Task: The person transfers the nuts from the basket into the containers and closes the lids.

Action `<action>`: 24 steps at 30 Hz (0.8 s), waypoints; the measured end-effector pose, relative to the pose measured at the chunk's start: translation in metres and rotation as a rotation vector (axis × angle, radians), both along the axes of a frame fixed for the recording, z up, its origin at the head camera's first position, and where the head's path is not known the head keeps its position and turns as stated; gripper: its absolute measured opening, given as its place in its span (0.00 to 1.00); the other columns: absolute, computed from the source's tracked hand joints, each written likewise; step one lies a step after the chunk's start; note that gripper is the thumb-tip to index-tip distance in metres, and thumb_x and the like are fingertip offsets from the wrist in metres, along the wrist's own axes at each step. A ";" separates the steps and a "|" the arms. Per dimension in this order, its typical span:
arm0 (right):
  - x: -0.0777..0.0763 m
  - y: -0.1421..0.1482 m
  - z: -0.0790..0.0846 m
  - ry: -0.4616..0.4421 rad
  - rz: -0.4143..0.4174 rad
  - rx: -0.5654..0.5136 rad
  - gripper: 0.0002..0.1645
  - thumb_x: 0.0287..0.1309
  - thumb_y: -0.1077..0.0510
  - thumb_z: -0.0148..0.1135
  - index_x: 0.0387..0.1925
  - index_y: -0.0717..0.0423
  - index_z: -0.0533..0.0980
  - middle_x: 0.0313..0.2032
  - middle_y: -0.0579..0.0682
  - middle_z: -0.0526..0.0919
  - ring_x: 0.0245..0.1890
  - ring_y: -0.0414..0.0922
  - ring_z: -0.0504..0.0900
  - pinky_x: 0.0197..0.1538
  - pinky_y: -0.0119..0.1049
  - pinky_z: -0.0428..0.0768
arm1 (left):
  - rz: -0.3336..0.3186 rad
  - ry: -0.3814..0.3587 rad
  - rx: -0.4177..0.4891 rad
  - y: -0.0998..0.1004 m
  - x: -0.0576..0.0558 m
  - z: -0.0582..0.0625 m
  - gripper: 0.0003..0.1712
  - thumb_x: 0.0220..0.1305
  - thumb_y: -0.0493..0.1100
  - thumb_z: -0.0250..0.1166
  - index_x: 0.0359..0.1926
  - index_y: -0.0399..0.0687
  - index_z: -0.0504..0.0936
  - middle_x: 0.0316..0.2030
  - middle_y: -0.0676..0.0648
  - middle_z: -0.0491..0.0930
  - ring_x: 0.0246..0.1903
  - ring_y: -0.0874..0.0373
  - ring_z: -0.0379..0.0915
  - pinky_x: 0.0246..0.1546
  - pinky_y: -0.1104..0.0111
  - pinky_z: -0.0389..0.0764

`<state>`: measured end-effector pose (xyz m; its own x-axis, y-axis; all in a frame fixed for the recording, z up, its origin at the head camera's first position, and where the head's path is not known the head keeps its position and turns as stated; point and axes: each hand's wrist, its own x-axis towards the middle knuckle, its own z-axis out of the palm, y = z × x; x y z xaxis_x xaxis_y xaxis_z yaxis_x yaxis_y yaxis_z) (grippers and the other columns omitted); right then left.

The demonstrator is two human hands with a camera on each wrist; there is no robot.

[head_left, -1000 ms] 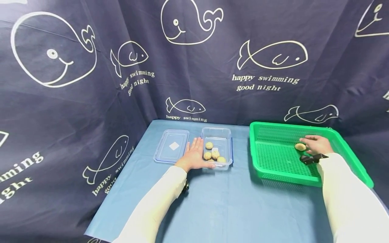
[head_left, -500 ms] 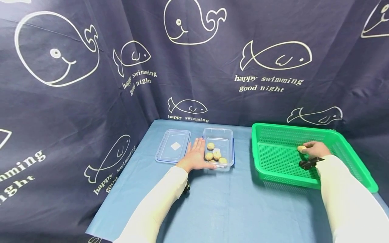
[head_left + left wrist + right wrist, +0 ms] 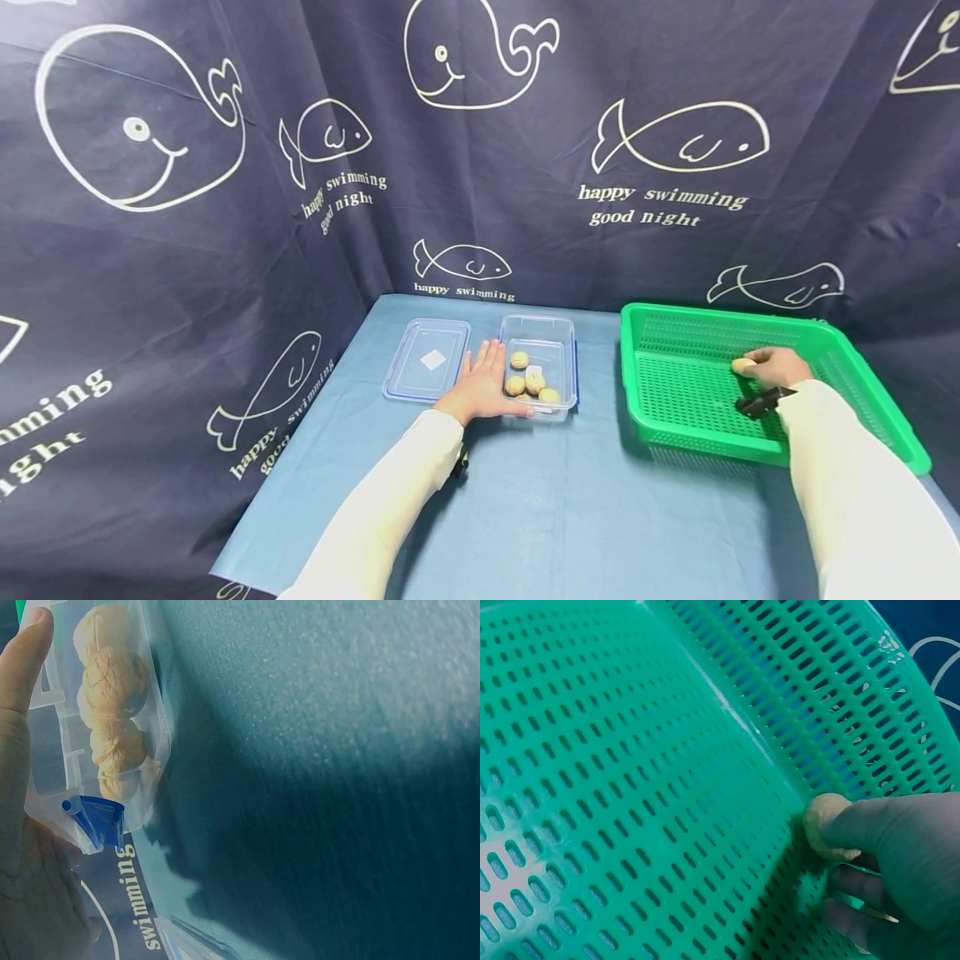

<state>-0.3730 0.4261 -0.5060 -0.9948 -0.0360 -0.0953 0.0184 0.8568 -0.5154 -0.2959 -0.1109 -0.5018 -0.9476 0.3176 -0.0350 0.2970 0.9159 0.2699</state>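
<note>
My left hand (image 3: 483, 392) lies with straight fingers along the left side of a clear plastic container (image 3: 551, 333), its thumb at the front wall. Several walnuts (image 3: 519, 360) sit toward the container's front; the left wrist view shows walnuts (image 3: 115, 681) through its wall, near a blue clip (image 3: 101, 821). Inside the green basket (image 3: 633, 392), my right hand (image 3: 783, 367) pinches a walnut (image 3: 742, 366) between thumb and fingers. The right wrist view shows that walnut (image 3: 826, 817) close to the basket's floor; a pale edge below the fingers is too hidden to identify.
A clear lid (image 3: 420, 375) with blue edging and a white label lies left of the container. All stand on a blue-covered table (image 3: 570, 508). Dark printed curtains (image 3: 555, 225) rise behind and at the left.
My right hand has come onto the walnut in the basket and now pinches it. The left hand stays at the container. The head view has shifted slightly.
</note>
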 end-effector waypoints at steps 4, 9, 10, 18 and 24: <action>0.002 0.000 0.002 0.024 0.001 -0.048 0.37 0.66 0.44 0.62 0.57 0.76 0.73 0.51 0.76 0.78 0.35 0.57 0.82 0.32 0.41 0.79 | -0.004 -0.001 -0.007 0.001 -0.001 -0.001 0.80 0.43 0.82 0.66 0.80 0.36 0.42 0.80 0.36 0.41 0.79 0.45 0.32 0.76 0.44 0.38; 0.005 -0.006 0.012 0.067 0.022 -0.132 0.36 0.68 0.46 0.61 0.59 0.76 0.71 0.51 0.77 0.77 0.27 0.46 0.82 0.29 0.39 0.80 | -0.002 -0.004 -0.014 0.001 0.000 -0.003 0.80 0.43 0.83 0.66 0.80 0.37 0.42 0.80 0.38 0.40 0.79 0.46 0.31 0.76 0.45 0.37; 0.006 -0.008 0.014 0.077 0.023 -0.144 0.36 0.69 0.47 0.60 0.60 0.76 0.71 0.50 0.77 0.77 0.26 0.46 0.82 0.28 0.39 0.81 | -0.004 -0.004 -0.006 0.001 0.000 -0.003 0.80 0.43 0.83 0.66 0.80 0.36 0.42 0.80 0.38 0.40 0.79 0.46 0.31 0.76 0.45 0.37; 0.009 -0.024 0.029 0.154 0.060 -0.209 0.32 0.70 0.50 0.60 0.62 0.74 0.71 0.53 0.77 0.78 0.30 0.35 0.82 0.31 0.38 0.85 | -0.011 0.010 0.016 0.000 -0.002 -0.005 0.81 0.42 0.84 0.66 0.80 0.36 0.43 0.80 0.36 0.41 0.79 0.45 0.32 0.76 0.44 0.37; 0.014 -0.043 0.039 0.141 0.046 -0.309 0.32 0.71 0.50 0.59 0.64 0.73 0.70 0.53 0.72 0.79 0.31 0.29 0.80 0.35 0.38 0.86 | -0.009 0.003 0.014 0.000 -0.001 -0.003 0.80 0.42 0.83 0.66 0.80 0.36 0.43 0.80 0.36 0.41 0.79 0.44 0.32 0.75 0.44 0.37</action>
